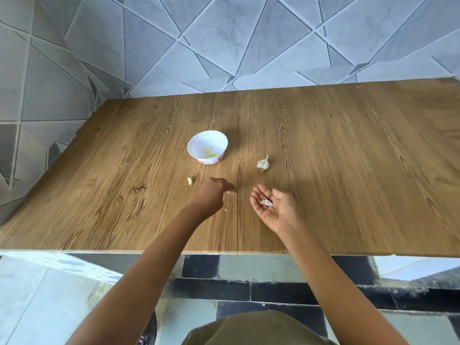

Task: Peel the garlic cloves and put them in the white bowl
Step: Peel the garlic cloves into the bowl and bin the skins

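My right hand (272, 207) lay spread palm-up, cradling garlic skin (266, 201); whether my left hand (210, 194) pinched anything, I couldn't tell.

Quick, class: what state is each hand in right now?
Left hand: fingers hidden, cannot tell.
Right hand: open, garlic piece on palm.

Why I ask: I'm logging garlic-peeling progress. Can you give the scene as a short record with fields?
surface: wooden table
white bowl: on the table, a few yellowish peeled pieces inside
garlic bulb: on the table, right of the bowl, skin on
loose clove: on the table, nearer than the bowl, left of the left hand
left hand: palm down, fingertips at a small pale scrap; grip unclear
right hand: palm up, open, papery skin lying on it
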